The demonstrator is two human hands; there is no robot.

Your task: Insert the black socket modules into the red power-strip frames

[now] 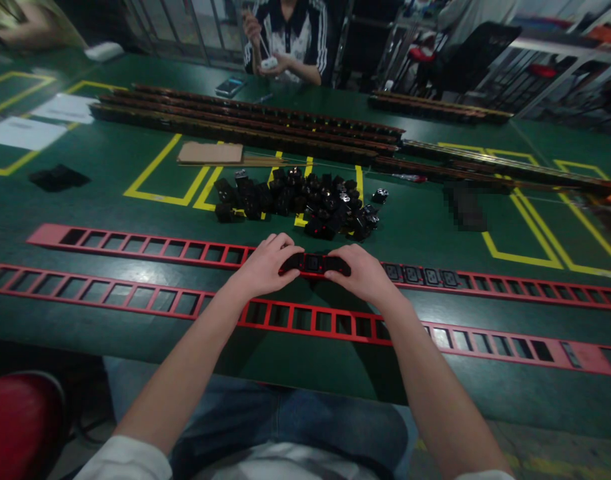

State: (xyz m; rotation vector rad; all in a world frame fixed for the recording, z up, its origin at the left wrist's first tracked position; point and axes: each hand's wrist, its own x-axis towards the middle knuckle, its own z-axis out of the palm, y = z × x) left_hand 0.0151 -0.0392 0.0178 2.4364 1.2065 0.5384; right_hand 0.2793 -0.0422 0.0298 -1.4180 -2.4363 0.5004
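A long red strip (200,252) with a row of square openings lies across the table. My left hand (265,267) is over its middle, thumb and fingers closed around a black power socket (291,263). Just to the right, my right hand (363,272) pinches another black power socket (338,265) at the same strip. Between the hands, a black socket (313,263) sits in the strip. Further right, several sockets (411,274) fill openings side by side. How deep the two held sockets sit is hidden by my fingers.
A second red strip (280,323) lies nearer me, under my forearms. Beyond the hands is a pile of black sockets (305,200). Behind it are cardboard (210,153) and long dark rails (245,127). Across the table sits a person (290,40) holding a small white object.
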